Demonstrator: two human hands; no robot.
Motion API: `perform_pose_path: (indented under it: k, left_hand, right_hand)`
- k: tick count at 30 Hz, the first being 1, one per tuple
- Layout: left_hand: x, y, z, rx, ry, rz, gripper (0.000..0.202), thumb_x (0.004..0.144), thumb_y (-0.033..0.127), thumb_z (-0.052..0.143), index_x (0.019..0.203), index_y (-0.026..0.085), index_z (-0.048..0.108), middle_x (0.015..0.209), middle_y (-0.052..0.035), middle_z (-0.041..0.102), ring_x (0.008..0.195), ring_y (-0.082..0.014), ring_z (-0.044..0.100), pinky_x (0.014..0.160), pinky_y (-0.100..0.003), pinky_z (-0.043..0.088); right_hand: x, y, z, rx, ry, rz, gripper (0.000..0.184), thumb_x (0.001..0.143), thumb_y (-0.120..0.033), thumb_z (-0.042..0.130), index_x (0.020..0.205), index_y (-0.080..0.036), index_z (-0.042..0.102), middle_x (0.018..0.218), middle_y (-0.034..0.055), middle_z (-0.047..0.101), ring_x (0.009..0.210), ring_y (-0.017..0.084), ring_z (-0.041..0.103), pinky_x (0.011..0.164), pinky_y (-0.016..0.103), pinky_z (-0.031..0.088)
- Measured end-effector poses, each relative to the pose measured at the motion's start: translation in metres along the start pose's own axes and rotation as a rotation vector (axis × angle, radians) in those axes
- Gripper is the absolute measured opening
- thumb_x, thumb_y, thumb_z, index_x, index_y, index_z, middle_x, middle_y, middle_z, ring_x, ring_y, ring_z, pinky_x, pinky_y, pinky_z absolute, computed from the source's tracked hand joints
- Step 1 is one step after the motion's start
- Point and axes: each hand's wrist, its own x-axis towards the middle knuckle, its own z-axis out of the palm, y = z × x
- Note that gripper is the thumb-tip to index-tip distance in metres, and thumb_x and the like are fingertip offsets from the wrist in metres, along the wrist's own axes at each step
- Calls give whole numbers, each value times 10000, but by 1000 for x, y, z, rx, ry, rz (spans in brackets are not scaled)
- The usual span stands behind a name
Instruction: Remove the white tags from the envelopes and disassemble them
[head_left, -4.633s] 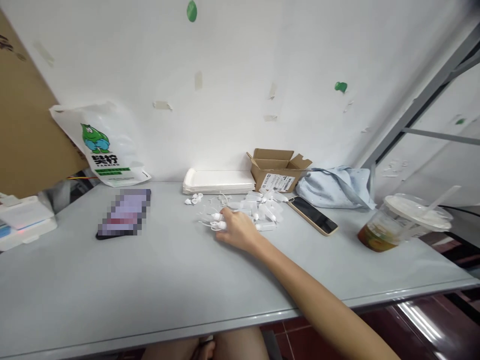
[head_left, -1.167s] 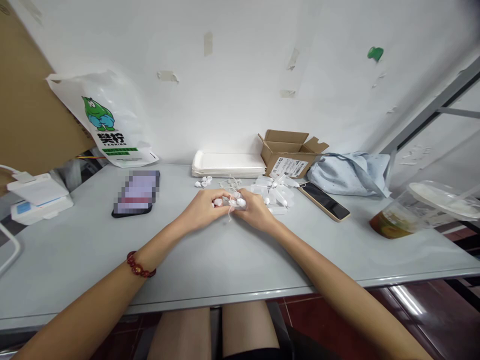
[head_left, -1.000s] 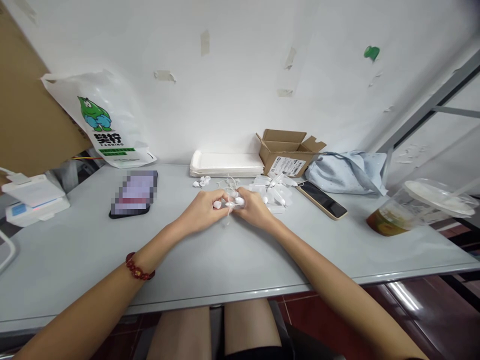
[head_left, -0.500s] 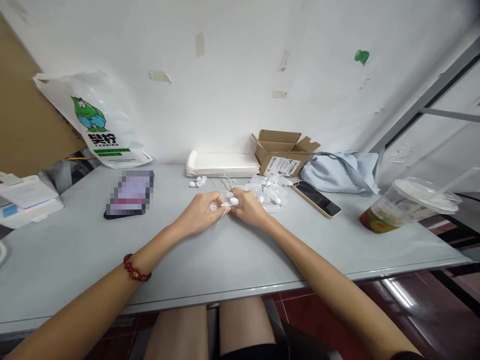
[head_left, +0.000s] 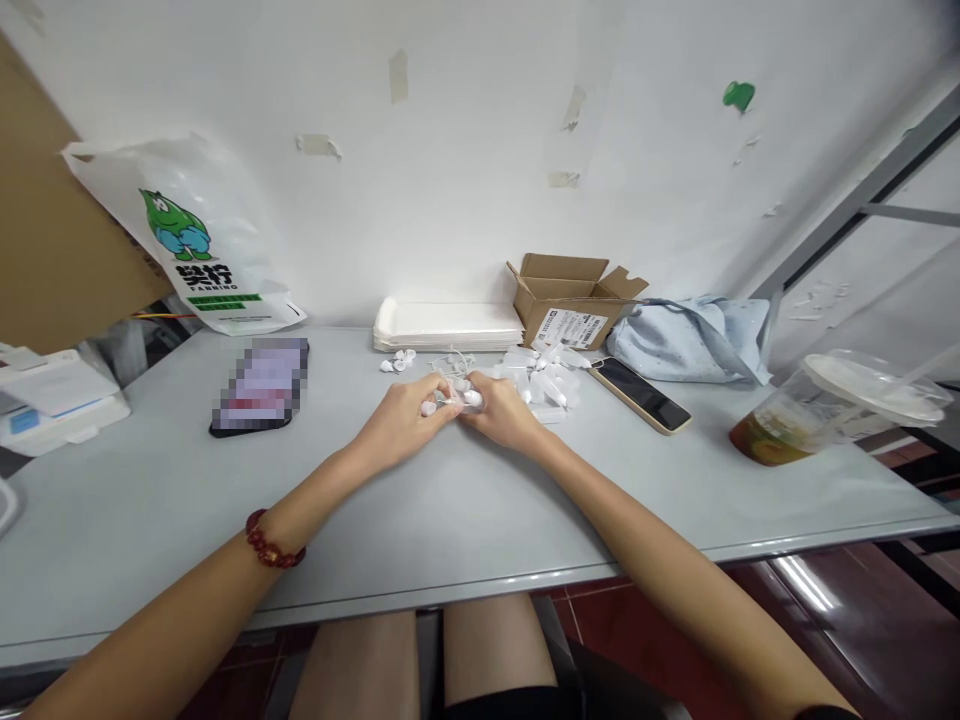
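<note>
The left hand (head_left: 401, 418) and right hand (head_left: 501, 408), fingertips close together to the front left of the cardboard box (head_left: 571, 322), grasp small white pieces (head_left: 472, 398) between thumbs and fingers; the exact form of these is partly hidden. Directly before the box, a loose pile of translucent, white-tipped tubes (head_left: 553, 388) lies on the grey table (head_left: 450, 540). Pale strings (head_left: 459, 361) and white caps (head_left: 400, 361) lie to the box's front left, the caps farther from it. A low white stack (head_left: 454, 327) rests just left of the box, a light-blue cloth pouch (head_left: 686, 345) just right. A dark-screened phone (head_left: 643, 395) lies to the box's front right; a lidded cup (head_left: 795, 420) stands well to its right.
</note>
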Motion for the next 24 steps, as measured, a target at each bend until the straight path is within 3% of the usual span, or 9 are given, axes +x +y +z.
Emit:
perform_pose_path:
  k: [5, 11, 14, 18, 24]
  left_hand:
    - [1, -1, 2, 26, 2, -9, 332, 829, 444, 464, 663, 178, 572, 523, 33, 438, 504, -114, 364, 508, -230, 250]
    - [0, -6, -1, 86, -32, 81, 264, 778, 416, 557, 923, 199, 600, 539, 48, 437, 508, -128, 390, 517, -223, 271]
    - [0, -6, 0, 98, -37, 65, 232, 815, 406, 499, 798, 193, 589, 535, 36, 451, 509, -126, 389, 519, -227, 270]
    - [1, -1, 0, 72, -19, 1, 338, 834, 436, 452, 631, 185, 553, 507, 28, 434, 485, -118, 361, 501, -239, 246]
    - [1, -2, -3, 72, -18, 46, 260, 766, 430, 563, 879, 201, 610, 546, 39, 463, 510, -134, 396, 518, -231, 271]
  right_hand:
    - [0, 0, 1, -8, -7, -25, 102, 736, -212, 563, 800, -193, 486, 706, 15, 592, 620, 149, 514, 569, 224, 332]
    - [-1, 1, 0, -24, -18, 5, 128, 717, -195, 577, 796, -196, 477, 699, 12, 593, 627, 159, 529, 565, 230, 330]
    - [-2, 1, 1, -33, -21, -10, 128, 726, -202, 569, 827, -193, 490, 747, 26, 609, 660, 168, 545, 576, 235, 339]
    - [-2, 1, 2, -32, -19, -29, 122, 755, -225, 548, 861, -186, 501, 800, 45, 625, 697, 177, 561, 593, 242, 351]
    - [-2, 0, 1, -52, -16, 6, 130, 731, -196, 569, 833, -192, 488, 771, 41, 621, 678, 180, 557, 578, 239, 345]
